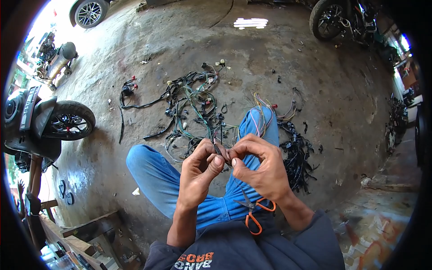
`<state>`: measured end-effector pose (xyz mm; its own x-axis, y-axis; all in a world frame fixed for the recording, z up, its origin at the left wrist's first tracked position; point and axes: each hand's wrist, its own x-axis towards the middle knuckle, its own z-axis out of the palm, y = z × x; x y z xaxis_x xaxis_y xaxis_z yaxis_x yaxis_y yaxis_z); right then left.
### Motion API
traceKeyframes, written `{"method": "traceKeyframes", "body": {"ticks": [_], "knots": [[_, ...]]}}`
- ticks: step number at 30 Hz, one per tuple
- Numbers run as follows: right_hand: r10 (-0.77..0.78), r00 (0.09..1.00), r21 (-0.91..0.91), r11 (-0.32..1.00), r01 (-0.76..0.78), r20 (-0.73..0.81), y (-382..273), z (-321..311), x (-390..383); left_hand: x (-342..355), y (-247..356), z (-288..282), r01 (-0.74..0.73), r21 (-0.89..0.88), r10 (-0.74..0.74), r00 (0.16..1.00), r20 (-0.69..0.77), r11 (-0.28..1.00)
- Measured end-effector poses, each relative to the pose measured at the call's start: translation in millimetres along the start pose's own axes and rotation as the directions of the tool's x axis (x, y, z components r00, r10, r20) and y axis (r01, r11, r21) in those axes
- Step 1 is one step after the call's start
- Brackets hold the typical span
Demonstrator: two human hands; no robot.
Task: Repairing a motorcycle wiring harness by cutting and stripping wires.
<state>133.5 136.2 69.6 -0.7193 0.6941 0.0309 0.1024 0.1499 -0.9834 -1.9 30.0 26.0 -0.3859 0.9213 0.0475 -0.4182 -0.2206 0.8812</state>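
Note:
My left hand (pixel 197 173) and my right hand (pixel 262 168) meet in front of my lap, fingertips pinched together. Between them runs a dark wire (pixel 218 147), its far part rising above my left fingers; its gripped end is mostly hidden. Scissors with orange handles (pixel 254 222) lie on my lap, blades apart. A tangled wiring harness (pixel 193 101) with black, green and white strands and connectors is spread on the floor beyond my hands. Loose coloured wires (pixel 257 120) drape over my right knee.
A heap of black tape-like strips (pixel 297 157) lies right of my knee. Motorbike wheels stand at the left (pixel 69 120) and far right (pixel 330 20), a car wheel (pixel 90 13) at far left. Sandals (pixel 66 192) and a wooden frame (pixel 92 222) are at lower left.

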Motion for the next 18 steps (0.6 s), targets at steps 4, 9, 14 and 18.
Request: {"method": "traceKeyframes", "body": {"ticks": [4, 9, 14, 18], "knots": [[0.185, 0.978, 0.260, 0.944, -0.205, 0.099, 10.5, -2.6, -1.4, -1.3, -3.8, -4.1, 0.033, -0.047, -0.035, 0.999, -0.027, 0.998], [0.238, 0.966, 0.308, 0.915, -0.259, 0.104, -2.7, -0.8, -4.3, -2.1, -2.5, -3.7, 0.081, -0.135, -0.099, 0.987, -0.128, 0.987], [0.180, 0.980, 0.218, 0.956, -0.195, 0.085, -1.6, -4.0, -3.7, -1.8, -3.9, -4.9, -0.003, 0.001, 0.003, 0.997, -0.079, 1.000], [0.181, 0.980, 0.161, 0.968, -0.191, 0.078, 2.2, -5.1, -1.3, -2.0, -3.4, -2.3, 0.061, -0.045, -0.066, 0.990, -0.129, 0.997]]}}
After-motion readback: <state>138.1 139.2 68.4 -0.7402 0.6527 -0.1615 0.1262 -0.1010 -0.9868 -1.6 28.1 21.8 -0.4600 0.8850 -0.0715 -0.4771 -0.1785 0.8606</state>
